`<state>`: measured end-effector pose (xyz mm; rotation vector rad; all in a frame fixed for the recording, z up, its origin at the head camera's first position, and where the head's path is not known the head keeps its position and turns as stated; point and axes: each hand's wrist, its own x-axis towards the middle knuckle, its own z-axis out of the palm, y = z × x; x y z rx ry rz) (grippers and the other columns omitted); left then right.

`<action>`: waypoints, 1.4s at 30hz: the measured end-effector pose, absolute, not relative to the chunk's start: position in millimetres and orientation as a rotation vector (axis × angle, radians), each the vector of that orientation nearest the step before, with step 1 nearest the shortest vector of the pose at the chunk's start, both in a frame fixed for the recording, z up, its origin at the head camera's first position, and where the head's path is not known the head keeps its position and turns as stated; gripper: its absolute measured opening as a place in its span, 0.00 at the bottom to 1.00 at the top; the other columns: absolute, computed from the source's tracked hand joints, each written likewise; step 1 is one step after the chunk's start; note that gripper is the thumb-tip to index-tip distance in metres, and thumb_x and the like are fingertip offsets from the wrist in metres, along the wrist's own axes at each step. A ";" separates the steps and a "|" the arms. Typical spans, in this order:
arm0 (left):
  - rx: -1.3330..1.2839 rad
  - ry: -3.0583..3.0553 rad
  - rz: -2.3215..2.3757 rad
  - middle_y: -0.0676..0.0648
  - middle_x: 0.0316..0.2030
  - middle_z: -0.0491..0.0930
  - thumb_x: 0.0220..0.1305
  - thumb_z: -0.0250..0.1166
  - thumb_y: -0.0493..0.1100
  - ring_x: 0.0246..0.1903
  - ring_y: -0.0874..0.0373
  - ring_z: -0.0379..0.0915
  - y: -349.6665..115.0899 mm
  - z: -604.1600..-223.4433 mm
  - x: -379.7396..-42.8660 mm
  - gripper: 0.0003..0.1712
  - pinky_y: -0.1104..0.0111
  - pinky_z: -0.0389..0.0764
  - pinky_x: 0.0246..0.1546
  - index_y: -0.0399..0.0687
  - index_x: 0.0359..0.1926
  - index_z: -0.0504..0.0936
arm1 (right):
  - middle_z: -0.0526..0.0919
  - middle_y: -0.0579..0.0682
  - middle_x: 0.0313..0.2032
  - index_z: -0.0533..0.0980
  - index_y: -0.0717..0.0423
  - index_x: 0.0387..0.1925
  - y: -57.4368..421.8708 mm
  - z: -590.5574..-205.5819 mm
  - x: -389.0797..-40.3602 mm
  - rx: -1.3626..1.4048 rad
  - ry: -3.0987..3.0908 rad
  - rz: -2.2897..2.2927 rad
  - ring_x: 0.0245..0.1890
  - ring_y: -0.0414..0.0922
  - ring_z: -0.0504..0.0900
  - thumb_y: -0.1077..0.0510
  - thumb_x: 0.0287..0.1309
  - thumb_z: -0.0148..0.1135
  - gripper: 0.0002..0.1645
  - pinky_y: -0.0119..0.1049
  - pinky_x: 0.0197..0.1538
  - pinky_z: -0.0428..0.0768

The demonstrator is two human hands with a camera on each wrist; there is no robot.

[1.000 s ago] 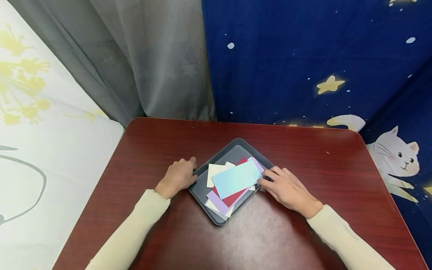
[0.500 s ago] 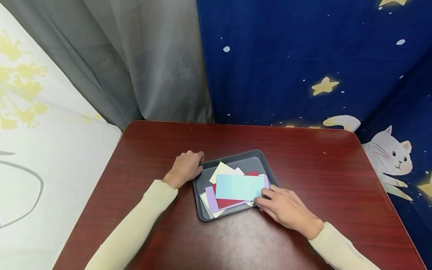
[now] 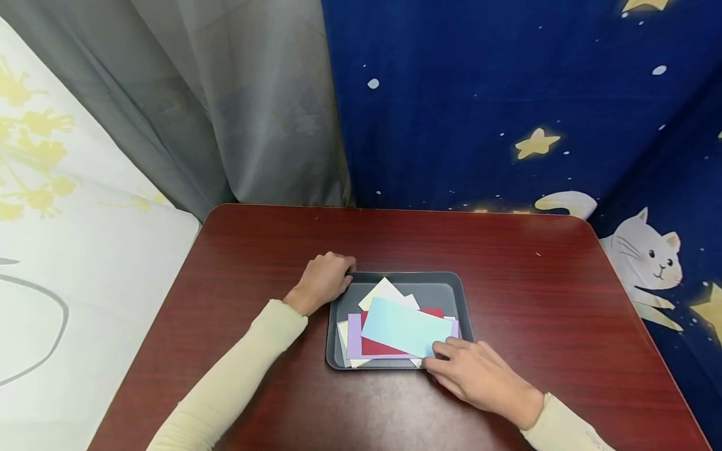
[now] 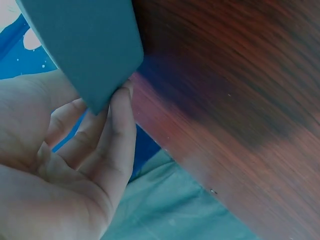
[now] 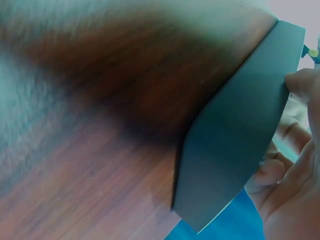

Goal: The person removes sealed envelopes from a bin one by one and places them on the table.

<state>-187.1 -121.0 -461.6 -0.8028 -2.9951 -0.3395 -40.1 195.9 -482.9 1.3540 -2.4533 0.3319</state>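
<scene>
A dark grey rectangular tray (image 3: 437,287) lies on the table, its long sides running left to right. On it a light blue card (image 3: 406,327) tops a loose pile with a red card (image 3: 379,346), a purple card (image 3: 354,338) and several cream ones (image 3: 379,292). My left hand (image 3: 323,283) grips the tray at its far left corner; the left wrist view shows the fingers around that corner. At the near right side my right hand (image 3: 482,379) holds the rim, thumb and fingers on either side in the right wrist view. Its fingertips overlap the blue card's corner in the head view.
The tray rests on a reddish-brown wooden table (image 3: 265,250) with rounded far corners. Behind it hang a grey curtain (image 3: 271,113) and a dark blue curtain (image 3: 451,113) with stars and a cat. White patterned fabric (image 3: 84,300) lies at the left.
The tray has turned clockwise from a diagonal to square with the table, carrying the cards along. My left hand has moved right and my right hand slightly towards me, both still holding the tray.
</scene>
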 end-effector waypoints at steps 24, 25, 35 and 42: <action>-0.435 -3.020 -0.647 0.44 0.40 0.80 0.60 0.69 0.47 0.34 0.52 0.79 -139.4 -455.1 -131.6 0.28 0.53 0.79 0.40 0.33 0.56 0.75 | 0.76 0.37 0.38 0.80 0.45 0.43 201.4 -452.8 -67.5 1.177 -2.695 0.591 0.31 0.33 0.71 0.48 0.60 0.67 0.11 0.30 0.30 0.72; -0.416 -3.043 -0.652 0.43 0.41 0.80 0.60 0.69 0.48 0.37 0.51 0.79 -139.8 -456.2 -127.6 0.30 0.52 0.79 0.42 0.32 0.56 0.75 | 0.77 0.38 0.39 0.81 0.45 0.44 201.2 -452.0 -71.1 1.178 -2.713 0.584 0.33 0.34 0.71 0.48 0.59 0.68 0.12 0.30 0.31 0.73; -0.385 -3.073 -0.796 0.42 0.50 0.79 0.59 0.65 0.41 0.48 0.50 0.77 -137.5 -470.0 -101.6 0.31 0.50 0.77 0.48 0.35 0.62 0.72 | 0.75 0.47 0.57 0.78 0.40 0.58 179.3 -460.2 -84.9 1.364 -2.779 0.276 0.50 0.45 0.72 0.44 0.54 0.71 0.29 0.39 0.46 0.78; -0.403 -3.034 -0.823 0.44 0.48 0.80 0.58 0.65 0.38 0.44 0.53 0.78 -138.7 -471.4 -98.0 0.28 0.51 0.78 0.44 0.37 0.60 0.73 | 0.70 0.52 0.62 0.75 0.37 0.62 165.8 -472.6 -82.8 1.311 -2.800 0.149 0.52 0.50 0.71 0.34 0.49 0.71 0.37 0.44 0.49 0.77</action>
